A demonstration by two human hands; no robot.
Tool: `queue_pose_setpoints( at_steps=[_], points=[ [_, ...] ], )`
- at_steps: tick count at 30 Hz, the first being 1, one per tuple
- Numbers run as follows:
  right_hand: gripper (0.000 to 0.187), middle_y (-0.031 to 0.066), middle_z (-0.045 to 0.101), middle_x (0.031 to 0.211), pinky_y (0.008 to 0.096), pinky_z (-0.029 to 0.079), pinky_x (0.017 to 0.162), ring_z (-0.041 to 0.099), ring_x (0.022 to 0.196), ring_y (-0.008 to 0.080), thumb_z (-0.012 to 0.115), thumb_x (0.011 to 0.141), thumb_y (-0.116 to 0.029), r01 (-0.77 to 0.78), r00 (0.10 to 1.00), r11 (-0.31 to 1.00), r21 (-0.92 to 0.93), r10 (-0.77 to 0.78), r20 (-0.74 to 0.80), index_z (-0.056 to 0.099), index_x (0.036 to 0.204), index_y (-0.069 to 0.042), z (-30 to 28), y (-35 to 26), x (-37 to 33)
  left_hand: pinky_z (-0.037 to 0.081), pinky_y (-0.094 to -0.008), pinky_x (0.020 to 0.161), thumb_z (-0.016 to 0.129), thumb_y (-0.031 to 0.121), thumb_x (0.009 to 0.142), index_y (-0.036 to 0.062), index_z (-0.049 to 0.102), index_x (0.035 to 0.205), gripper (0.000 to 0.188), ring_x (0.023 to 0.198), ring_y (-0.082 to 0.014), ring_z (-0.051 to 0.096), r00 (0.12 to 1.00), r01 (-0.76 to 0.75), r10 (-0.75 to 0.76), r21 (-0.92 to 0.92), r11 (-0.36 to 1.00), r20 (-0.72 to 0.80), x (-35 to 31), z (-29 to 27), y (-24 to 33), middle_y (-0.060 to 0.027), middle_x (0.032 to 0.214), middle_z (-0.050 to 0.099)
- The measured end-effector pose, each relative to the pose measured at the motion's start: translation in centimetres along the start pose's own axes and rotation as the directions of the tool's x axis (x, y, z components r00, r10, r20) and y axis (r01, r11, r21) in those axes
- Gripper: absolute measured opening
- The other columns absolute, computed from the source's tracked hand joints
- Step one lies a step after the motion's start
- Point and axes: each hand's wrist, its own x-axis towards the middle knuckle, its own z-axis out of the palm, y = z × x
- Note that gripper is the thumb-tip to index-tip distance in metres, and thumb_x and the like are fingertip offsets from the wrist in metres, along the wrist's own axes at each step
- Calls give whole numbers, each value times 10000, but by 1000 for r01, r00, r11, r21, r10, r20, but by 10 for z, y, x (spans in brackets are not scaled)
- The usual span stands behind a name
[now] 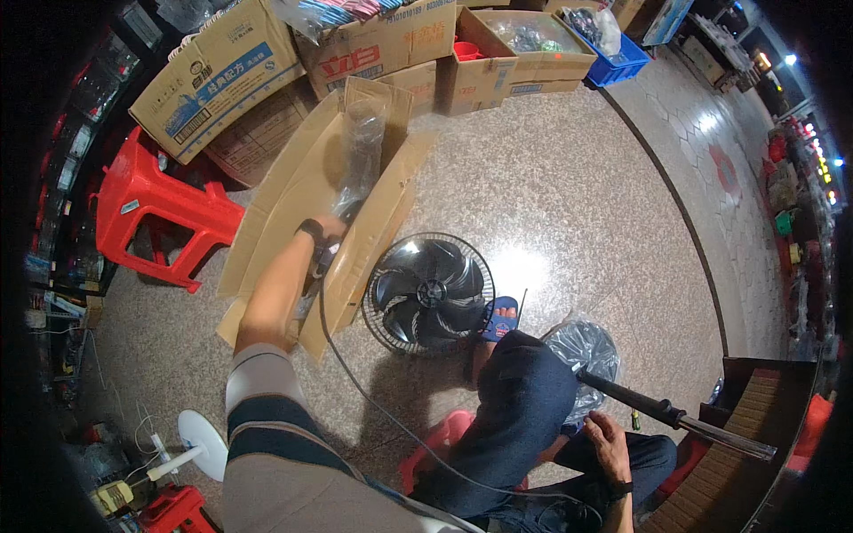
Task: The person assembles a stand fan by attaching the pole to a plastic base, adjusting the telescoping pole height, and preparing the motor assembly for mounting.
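My left hand (pixel 332 227) reaches down into a long opened cardboard box (pixel 284 191). Its fingers are bent round a dark part partly hidden by the hand and box wall, which I cannot make out. Clear plastic wrap (pixel 362 155) lies just beyond it. A grey cable (pixel 373 401) runs from the box across to my lap. Beside the box, a black fan head (pixel 431 293) with blades and wire grille lies on the floor. My right hand (pixel 609 449) is open and holds nothing, near my knee. Close by, a black-and-chrome pole (pixel 666 411) slants from a plastic-wrapped round base (pixel 586 351).
A red stool (pixel 164 209) stands left of the box. Cardboard cartons (pixel 218 75) and a blue crate (pixel 619 64) line the far side. A small screwdriver (pixel 635 420) is right of my right hand. A white round-based stand (pixel 203 444) and another red stool (pixel 180 511) are lower left.
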Motion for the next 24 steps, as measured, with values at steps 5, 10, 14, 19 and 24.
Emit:
queue_pose_setpoints(
  at_steps=[5,10,14,19,24],
  points=[
    [427,96,721,1221,303,528,990,673,1099,170,711,1068,-236,42,996,999,11,-43,75,640,1373,55,0,-4,15,572,-467,788,680,325,932,61,809,1057,319,958,-373,754,997,-30,29,-14,999,-77,15,35,-62,-227,1093,777],
    [411,79,722,1174,289,523,953,664,1049,155,713,1068,-243,12,1000,999,-36,-12,12,659,1344,58,7,-9,3,541,-456,757,686,481,945,48,803,1091,473,897,-319,738,974,168,-214,-389,906,-79,12,14,-4,-210,1078,791],
    [417,98,728,1177,300,522,963,667,1077,167,712,1068,-248,58,997,994,-96,-54,49,664,1337,66,4,15,14,534,-453,753,667,503,951,40,799,1109,508,826,-267,694,951,242,-290,-320,916,-112,-24,7,1,-178,1034,795],
    [412,167,751,1246,336,529,1038,699,1186,228,711,1065,-228,44,997,996,-75,-40,59,665,1343,72,6,22,17,533,-416,728,655,379,975,8,800,1036,403,787,-230,671,916,297,-384,-440,847,-120,-34,7,10,-136,936,773],
    [411,175,754,1235,339,536,1028,709,1167,234,714,1061,-222,89,994,990,-113,-81,77,666,1338,79,11,20,22,535,-398,709,694,295,951,-11,797,981,325,785,-225,686,904,306,-424,-612,729,-53,-47,18,-6,-120,888,762]
  ],
)
